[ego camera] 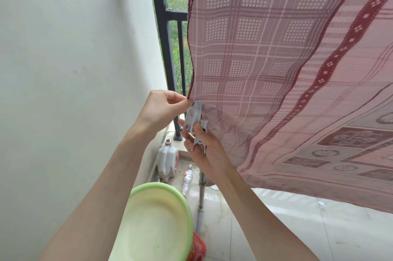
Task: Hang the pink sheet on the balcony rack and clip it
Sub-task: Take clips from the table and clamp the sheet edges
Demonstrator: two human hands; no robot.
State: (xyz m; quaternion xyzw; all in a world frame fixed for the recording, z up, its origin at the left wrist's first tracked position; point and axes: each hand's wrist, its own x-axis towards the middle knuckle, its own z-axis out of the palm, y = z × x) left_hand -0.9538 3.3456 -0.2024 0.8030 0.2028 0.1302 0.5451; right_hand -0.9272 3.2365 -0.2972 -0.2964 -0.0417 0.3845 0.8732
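Note:
The pink patterned sheet (pixel 276 58) hangs spread across the upper right, draped over a rack whose bar is hidden beneath it. My left hand (pixel 163 109) pinches the sheet's left edge at its lower corner. Just below, my right hand (pixel 202 143) grips white plastic clips (pixel 194 119); the topmost clip has its jaws at the sheet's edge, right beside my left fingertips. Only the rack's metal leg (pixel 201 192) shows under the cloth.
A white wall fills the left. The black balcony railing (pixel 163 33) stands behind the sheet, grass beyond it. A green basin (pixel 161 218) sits low in the centre above something red. A white jug (pixel 168 160) and a plastic bottle (pixel 188 177) lie on the tiled floor.

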